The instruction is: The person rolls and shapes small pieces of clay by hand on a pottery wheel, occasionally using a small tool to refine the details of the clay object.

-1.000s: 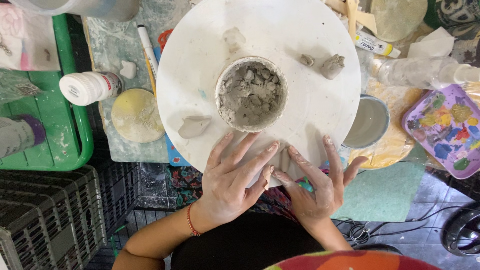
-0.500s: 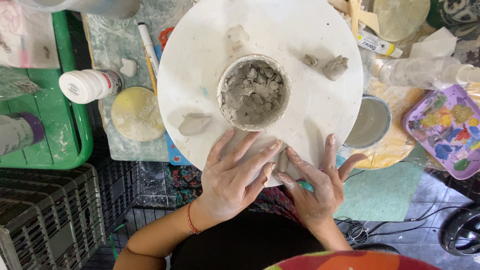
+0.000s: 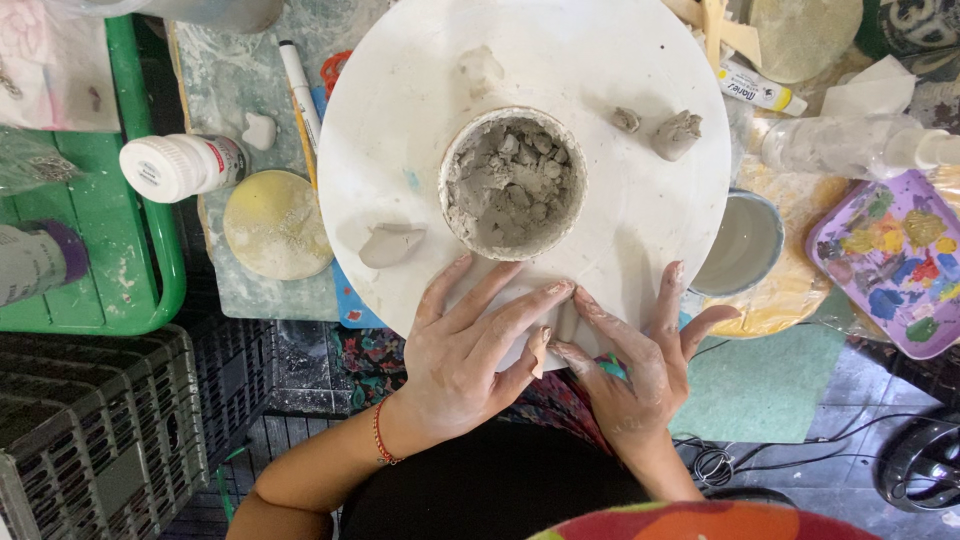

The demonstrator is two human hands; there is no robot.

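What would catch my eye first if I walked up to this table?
Probably the big white round board in the middle, with a small pot of grey clay lumps at its centre. At its near edge, the left hand and right hand, smeared with clay, press down side by side.

White round board (image 3: 420, 90); grey clay in a pale-rimmed bowl (image 3: 512, 183); grey clay lumps (image 3: 677, 134); pale yellow sponge (image 3: 277, 224); green tray (image 3: 120, 270); white bottle (image 3: 182, 166); purple palette (image 3: 893, 262) with multicoloured paint dabs; red wrist string (image 3: 381, 437); dark grey crate (image 3: 90, 440).
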